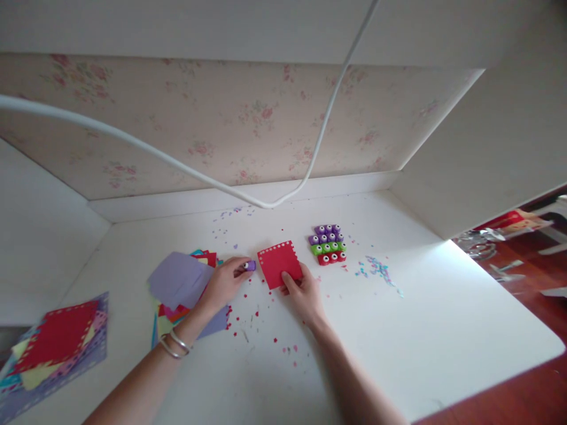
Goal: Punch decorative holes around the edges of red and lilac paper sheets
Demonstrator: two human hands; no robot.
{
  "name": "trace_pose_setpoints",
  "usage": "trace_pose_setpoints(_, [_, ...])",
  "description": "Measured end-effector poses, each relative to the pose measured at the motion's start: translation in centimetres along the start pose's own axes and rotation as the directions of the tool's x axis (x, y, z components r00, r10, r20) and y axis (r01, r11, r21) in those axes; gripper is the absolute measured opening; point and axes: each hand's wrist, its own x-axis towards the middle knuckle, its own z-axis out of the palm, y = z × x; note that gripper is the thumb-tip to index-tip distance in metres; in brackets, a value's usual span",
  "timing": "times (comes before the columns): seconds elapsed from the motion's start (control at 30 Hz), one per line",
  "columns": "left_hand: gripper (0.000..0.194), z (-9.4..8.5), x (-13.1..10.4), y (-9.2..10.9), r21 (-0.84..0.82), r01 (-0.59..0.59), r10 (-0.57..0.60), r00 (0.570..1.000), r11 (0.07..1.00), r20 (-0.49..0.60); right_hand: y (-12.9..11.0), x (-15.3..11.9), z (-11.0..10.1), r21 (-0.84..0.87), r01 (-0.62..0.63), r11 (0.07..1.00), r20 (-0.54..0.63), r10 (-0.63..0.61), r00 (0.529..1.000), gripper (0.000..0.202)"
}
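My left hand (228, 283) is closed on a small purple punch (249, 266), just left of a red paper square. The red square (277, 262) is pinched at its lower right by my right hand (303, 292), thumb on top. Small holes run along the paper's top edge and down part of its sides. Right of it stand several punches in rows, purple (328, 229), green (328, 248) and red (332, 258). Beneath my left forearm lies a pile of coloured sheets with a purple sheet (179, 277) on top.
Punched-edge papers (62, 333) are stacked at the far left of the white table (376, 348). Red bits (275, 340) and blue-purple confetti (378, 268) are scattered about. A white cable (177, 165) hangs across the view in front of the flowered wall.
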Motion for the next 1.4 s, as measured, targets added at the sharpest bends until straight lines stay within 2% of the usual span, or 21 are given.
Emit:
trace_pose_setpoints(0.17, [0.028, 1.1, -0.8, 0.6, 0.011, -0.033, 0.033, 0.999, 0.999, -0.041, -0.3, -0.2, 0.2, -0.089, 0.013, 0.996, 0.004, -0.012, 1.000, 0.037])
trace_pose_setpoints(0.4, [0.026, 1.3, -1.0, 0.5, 0.092, -0.110, 0.115, 0.991, 0.990, -0.062, -0.5, -0.5, 0.2, -0.216, 0.039, 0.976, -0.018, -0.044, 0.999, 0.034])
trace_pose_setpoints(1.4, [0.024, 1.5, -1.2, 0.9, 0.125, -0.138, 0.148, 0.986, 0.983, -0.078, -1.2, -1.0, 0.3, -0.155, 0.012, 0.988, -0.025, -0.016, 1.000, 0.034])
